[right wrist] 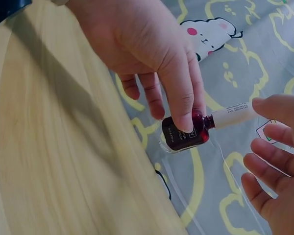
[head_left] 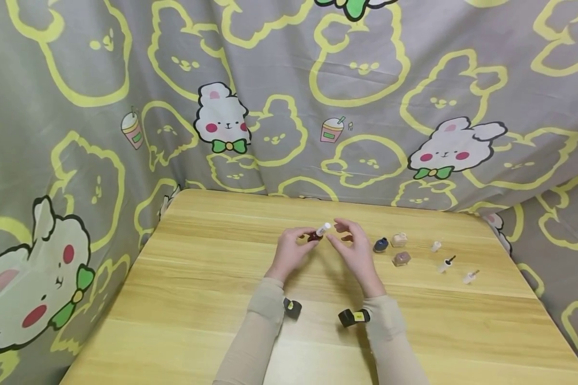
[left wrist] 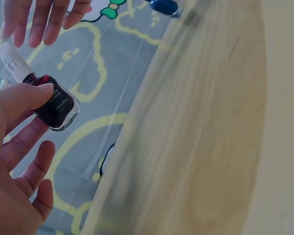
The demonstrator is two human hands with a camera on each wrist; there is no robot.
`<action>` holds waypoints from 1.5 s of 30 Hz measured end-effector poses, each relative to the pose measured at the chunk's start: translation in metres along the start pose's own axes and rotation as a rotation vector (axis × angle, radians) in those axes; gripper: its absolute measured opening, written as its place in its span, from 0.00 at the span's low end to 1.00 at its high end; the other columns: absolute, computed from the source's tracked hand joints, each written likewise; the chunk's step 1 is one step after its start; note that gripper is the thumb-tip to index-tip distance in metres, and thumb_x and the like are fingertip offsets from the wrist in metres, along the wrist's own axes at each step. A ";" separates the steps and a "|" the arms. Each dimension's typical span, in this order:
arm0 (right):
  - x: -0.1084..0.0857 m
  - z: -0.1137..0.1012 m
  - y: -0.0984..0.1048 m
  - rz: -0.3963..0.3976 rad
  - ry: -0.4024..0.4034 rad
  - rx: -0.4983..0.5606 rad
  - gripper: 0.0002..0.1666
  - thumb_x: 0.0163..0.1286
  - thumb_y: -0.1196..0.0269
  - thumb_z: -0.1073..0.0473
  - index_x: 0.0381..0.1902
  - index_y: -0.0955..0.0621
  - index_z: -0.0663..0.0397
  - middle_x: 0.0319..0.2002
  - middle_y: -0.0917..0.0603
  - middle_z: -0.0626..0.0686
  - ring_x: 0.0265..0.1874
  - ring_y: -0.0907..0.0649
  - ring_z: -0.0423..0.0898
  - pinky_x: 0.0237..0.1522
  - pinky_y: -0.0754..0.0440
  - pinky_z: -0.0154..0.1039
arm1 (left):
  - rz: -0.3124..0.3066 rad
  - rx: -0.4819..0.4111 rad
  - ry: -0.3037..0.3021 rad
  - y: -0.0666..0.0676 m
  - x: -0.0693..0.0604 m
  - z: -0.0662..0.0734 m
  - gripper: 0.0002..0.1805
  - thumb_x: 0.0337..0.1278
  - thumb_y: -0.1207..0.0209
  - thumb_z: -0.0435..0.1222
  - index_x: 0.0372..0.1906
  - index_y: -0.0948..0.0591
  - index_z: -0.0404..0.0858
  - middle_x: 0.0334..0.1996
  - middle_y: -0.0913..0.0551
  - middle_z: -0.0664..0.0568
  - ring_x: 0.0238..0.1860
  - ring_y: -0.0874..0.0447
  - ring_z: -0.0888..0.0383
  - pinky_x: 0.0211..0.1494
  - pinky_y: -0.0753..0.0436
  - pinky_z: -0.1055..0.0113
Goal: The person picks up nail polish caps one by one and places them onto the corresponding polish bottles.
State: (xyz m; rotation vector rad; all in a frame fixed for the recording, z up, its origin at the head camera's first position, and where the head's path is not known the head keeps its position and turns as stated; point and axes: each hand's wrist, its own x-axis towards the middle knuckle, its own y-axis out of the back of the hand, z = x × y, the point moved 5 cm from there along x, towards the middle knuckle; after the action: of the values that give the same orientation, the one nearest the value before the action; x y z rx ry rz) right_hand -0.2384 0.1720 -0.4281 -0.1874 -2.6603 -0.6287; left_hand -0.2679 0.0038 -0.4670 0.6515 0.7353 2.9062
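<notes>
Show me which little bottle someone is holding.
The dark red bottle, pinched by the left hand. It alone has a white cap at its neck; the blue bottle, beige bottle and mauve bottle rest uncapped on the table.

A draped-off tabletop corner, room type unclear: cartoon-print cloth [head_left: 279,80] hangs behind and beside the wood-grain table [head_left: 183,267].

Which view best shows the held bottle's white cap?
Left wrist: the white cap shows close and whole, no finger over it. Right wrist is similarly close, but the right thumb overlaps its end; the head view shows it small.
</notes>
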 end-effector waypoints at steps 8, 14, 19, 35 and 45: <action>0.008 0.004 -0.010 -0.025 -0.192 0.286 0.24 0.65 0.34 0.64 0.58 0.23 0.63 0.53 0.20 0.68 0.53 0.21 0.55 0.53 0.22 0.37 | 0.020 -0.057 0.086 0.011 0.002 -0.015 0.16 0.51 0.31 0.38 0.47 0.14 0.46 0.45 0.12 0.53 0.48 0.19 0.54 0.56 0.24 0.55; 0.014 0.008 -0.025 -0.020 -0.243 0.403 0.22 0.65 0.36 0.67 0.57 0.24 0.66 0.54 0.20 0.69 0.52 0.20 0.51 0.49 0.22 0.26 | 0.006 -0.075 0.156 0.019 0.002 -0.026 0.16 0.51 0.30 0.38 0.47 0.14 0.46 0.46 0.12 0.52 0.49 0.20 0.52 0.59 0.27 0.53; 0.019 0.015 -0.042 -0.041 -0.230 0.437 0.23 0.66 0.36 0.66 0.58 0.24 0.65 0.55 0.20 0.68 0.53 0.21 0.49 0.51 0.23 0.28 | -0.022 -0.083 0.193 0.026 0.002 -0.036 0.17 0.49 0.30 0.38 0.47 0.15 0.44 0.46 0.12 0.50 0.50 0.20 0.49 0.60 0.27 0.51; 0.027 0.017 -0.087 -0.169 -0.211 0.522 0.23 0.67 0.37 0.67 0.60 0.24 0.65 0.59 0.22 0.67 0.61 0.26 0.60 0.54 0.25 0.31 | -0.068 -0.082 0.251 0.049 -0.001 -0.068 0.16 0.52 0.31 0.36 0.47 0.15 0.40 0.47 0.12 0.47 0.50 0.15 0.47 0.59 0.21 0.51; 0.026 0.022 -0.109 -0.265 -0.210 0.466 0.23 0.66 0.36 0.63 0.59 0.21 0.58 0.61 0.20 0.57 0.59 0.26 0.50 0.54 0.25 0.36 | -0.073 -0.103 0.264 0.047 -0.001 -0.069 0.15 0.51 0.31 0.33 0.46 0.15 0.38 0.46 0.12 0.46 0.48 0.13 0.49 0.59 0.20 0.54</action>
State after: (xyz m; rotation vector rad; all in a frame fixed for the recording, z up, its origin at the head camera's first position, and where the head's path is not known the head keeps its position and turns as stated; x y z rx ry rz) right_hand -0.2934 0.0862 -0.4792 0.2470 -2.9731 -0.0473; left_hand -0.2947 -0.0680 -0.5001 0.2276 0.6123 2.9703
